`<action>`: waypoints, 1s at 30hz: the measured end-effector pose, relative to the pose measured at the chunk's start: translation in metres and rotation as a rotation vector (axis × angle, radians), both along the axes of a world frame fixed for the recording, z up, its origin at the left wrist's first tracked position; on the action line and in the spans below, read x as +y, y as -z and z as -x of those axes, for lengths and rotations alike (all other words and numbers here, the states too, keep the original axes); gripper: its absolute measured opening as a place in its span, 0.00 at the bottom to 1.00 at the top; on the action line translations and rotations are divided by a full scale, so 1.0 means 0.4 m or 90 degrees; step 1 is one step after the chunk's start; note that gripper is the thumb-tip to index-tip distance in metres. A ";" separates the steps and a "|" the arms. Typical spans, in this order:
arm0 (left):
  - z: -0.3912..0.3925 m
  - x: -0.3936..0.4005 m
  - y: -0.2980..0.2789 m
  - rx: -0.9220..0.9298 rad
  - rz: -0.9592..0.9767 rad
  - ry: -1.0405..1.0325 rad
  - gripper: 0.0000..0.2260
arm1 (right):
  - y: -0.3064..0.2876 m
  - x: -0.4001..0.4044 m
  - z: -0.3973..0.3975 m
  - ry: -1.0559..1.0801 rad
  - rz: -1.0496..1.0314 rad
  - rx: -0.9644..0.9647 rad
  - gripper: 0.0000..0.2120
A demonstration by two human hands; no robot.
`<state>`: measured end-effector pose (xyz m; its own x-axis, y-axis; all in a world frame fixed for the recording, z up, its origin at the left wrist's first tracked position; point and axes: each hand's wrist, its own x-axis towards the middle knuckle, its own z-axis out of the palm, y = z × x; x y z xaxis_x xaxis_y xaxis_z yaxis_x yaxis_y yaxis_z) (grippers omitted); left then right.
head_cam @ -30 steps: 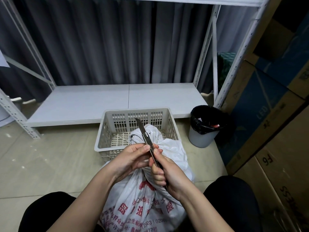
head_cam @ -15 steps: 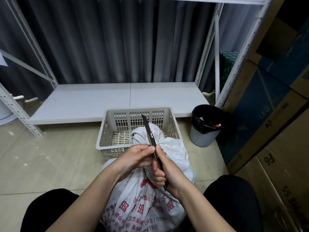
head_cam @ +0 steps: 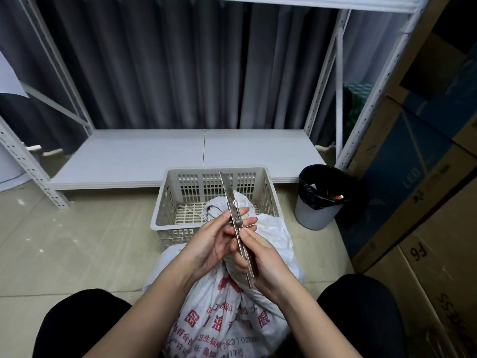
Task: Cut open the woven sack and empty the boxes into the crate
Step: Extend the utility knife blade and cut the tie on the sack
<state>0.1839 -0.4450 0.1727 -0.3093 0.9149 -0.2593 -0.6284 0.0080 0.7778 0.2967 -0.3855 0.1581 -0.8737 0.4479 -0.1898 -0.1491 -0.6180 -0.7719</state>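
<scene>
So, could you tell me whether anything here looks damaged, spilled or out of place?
Nothing stands out. The sack is tied and uncut, the crate sits upright and level behind it, and the knife, blade extended, is held above the sack by the right hand and left hand.

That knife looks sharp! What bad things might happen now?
The utility knife has its blade pushed far out, and the left hand has fingers right beside it, so a slip might cut them. The right hand grips the handle just above the woven sack, which sits between the knees; a hard stroke might run toward the legs. Cutting deep might also slice the boxes hidden inside.
</scene>
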 end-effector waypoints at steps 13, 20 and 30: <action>0.072 -0.020 0.165 0.593 0.457 -0.146 0.44 | 0.060 0.044 -0.063 0.117 -0.126 -0.233 0.14; 0.169 0.092 0.308 0.527 0.436 -0.024 0.47 | 0.097 0.035 -0.050 0.121 -0.283 -0.247 0.08; 0.096 0.102 0.174 0.287 0.153 -0.157 0.29 | 0.169 0.020 -0.002 0.308 -0.496 -0.386 0.18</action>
